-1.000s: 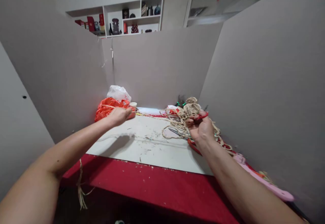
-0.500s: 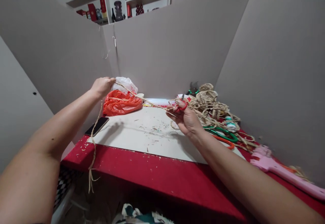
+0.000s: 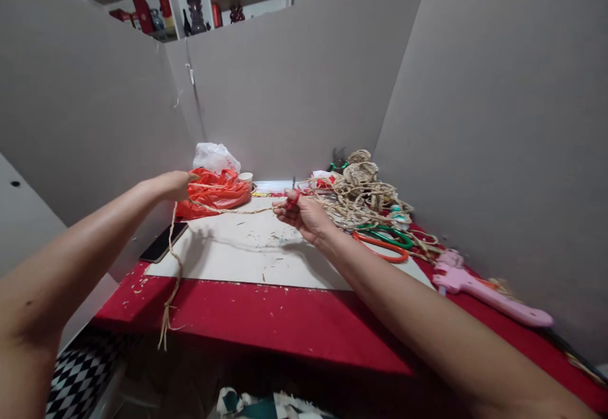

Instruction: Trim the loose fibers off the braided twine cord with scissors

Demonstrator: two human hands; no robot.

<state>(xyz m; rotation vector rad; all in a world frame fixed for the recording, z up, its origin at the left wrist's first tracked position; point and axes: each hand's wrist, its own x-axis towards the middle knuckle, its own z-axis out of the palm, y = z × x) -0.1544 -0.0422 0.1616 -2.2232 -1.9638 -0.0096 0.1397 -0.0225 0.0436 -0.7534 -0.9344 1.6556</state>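
Observation:
A braided straw rope (image 3: 237, 211) runs between my two hands above the white board (image 3: 228, 257). My left hand (image 3: 178, 185), in front of the red plastic bag (image 3: 223, 189), is closed on the rope, and the rope's frayed end hangs down past the table's front edge. My right hand (image 3: 301, 214) pinches the rope farther right, with small red-handled scissors (image 3: 293, 199) hooked on its fingers, blades pointing up. To the right of that hand lies a large pile of the same rope (image 3: 361, 185). Straw scraps are scattered on the board.
A phone (image 3: 164, 242) lies at the left on the red cloth (image 3: 285, 318). Behind are a white bag (image 3: 216, 157) and a paper cup (image 3: 246, 178). On the right are green-handled (image 3: 387, 236) and orange-handled (image 3: 380, 251) tools, a small bottle (image 3: 398, 214) and a pink glue gun (image 3: 489, 289).
The view has turned a little to the right. My left hand has come down from above the bags, and the rope between my hands now hangs flatter and lower.

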